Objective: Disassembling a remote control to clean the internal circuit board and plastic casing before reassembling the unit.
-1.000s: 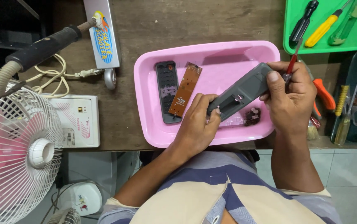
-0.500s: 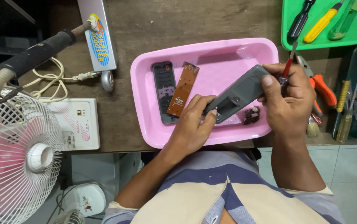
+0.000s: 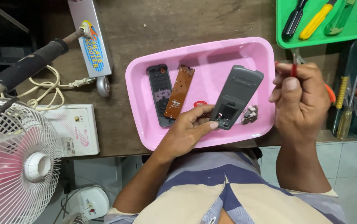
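Our left hand (image 3: 189, 128) grips the grey remote shell (image 3: 236, 96), tilted toward upper right over the pink tray (image 3: 145, 74); our right hand (image 3: 301, 97) pinches a red screwdriver (image 3: 294, 68)

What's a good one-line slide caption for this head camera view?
Left hand steadies a grey remote shell in a pink tray; right hand holds a red-handled tool beside it.
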